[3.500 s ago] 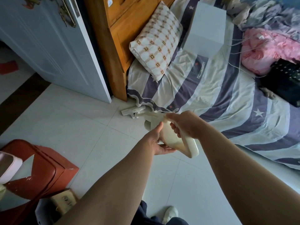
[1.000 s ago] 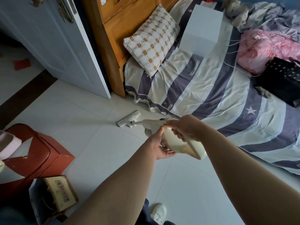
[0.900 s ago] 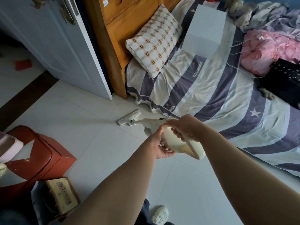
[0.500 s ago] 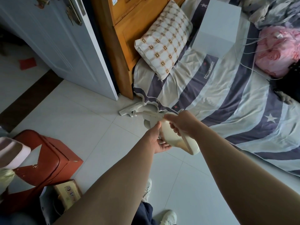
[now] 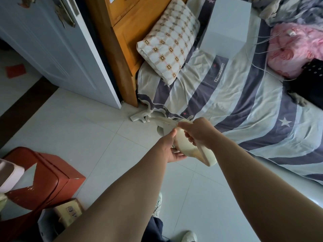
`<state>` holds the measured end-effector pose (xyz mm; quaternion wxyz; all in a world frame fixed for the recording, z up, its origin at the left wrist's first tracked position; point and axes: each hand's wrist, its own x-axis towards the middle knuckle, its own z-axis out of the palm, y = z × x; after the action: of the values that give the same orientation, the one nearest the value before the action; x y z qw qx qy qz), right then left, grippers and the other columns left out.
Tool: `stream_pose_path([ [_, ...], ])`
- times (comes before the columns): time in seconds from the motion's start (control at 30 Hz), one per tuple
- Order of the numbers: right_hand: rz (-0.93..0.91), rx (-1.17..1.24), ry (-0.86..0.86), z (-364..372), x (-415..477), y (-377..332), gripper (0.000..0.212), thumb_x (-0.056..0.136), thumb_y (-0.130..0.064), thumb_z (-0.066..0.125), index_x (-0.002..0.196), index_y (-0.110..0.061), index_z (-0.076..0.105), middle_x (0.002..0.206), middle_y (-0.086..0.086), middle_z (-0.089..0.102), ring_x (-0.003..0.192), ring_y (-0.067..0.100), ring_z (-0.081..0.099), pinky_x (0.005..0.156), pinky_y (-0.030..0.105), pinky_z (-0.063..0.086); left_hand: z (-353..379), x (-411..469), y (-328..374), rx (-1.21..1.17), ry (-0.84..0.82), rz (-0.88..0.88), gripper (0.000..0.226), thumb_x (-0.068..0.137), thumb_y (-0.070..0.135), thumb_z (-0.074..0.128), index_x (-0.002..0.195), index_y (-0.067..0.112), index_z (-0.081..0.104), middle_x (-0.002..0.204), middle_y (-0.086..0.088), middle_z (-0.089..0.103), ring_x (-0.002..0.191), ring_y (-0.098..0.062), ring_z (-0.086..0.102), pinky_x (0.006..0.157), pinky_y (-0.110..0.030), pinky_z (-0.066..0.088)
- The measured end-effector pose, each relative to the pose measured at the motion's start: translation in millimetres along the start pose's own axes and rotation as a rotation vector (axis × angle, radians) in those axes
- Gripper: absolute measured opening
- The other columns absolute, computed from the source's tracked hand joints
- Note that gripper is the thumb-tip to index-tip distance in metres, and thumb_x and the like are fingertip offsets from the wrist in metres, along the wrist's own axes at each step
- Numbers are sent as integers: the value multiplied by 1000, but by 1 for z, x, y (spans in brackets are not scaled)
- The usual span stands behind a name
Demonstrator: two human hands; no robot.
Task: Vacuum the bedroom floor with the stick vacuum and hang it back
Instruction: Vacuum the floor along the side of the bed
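Observation:
I hold a cream stick vacuum with both hands over the white tiled floor. My right hand grips its handle from above. My left hand cups the body from below and the left. The tube runs forward and down to the floor head, which sits at the foot of the bed's hanging sheet, near the wooden headboard corner. Part of the head is tucked under the sheet's edge.
A bed with a striped sheet fills the right side, carrying a checked pillow, a white box and pink bedding. A wooden headboard and open white door stand ahead. A red stool is at lower left.
The vacuum head has been pushed forward from the open floor to the bed's edge by the headboard corner. Both hands keep the same hold.

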<state>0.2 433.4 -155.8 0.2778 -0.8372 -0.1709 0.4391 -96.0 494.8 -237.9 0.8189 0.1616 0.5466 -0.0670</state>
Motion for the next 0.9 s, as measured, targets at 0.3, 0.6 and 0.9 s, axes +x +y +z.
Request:
stream_pose_path([
  [0.3,39,33,-2,-30,-18,37,38,92,-33,64,66,-6,58,54,4,55,43,16,45,44,23,39,29,4,-37,28,-33,-37,64,88,54,63,131,10,48,120,-25,57,108,-40,62,87,-56,55],
  [0.6,26,17,-29,-50,-40,83,37,89,-36,63,67,-6,60,60,10,58,54,23,48,50,28,41,48,-3,-88,12,-38,-30,64,87,53,65,131,10,48,124,-24,56,111,-39,61,85,-56,55],
  [0.9,20,48,-69,-68,-59,118,39,89,-38,65,71,-3,64,62,12,58,57,24,49,51,30,42,64,-8,-128,-16,-6,-46,65,83,56,69,129,14,48,120,-24,58,107,-40,63,92,-54,53],
])
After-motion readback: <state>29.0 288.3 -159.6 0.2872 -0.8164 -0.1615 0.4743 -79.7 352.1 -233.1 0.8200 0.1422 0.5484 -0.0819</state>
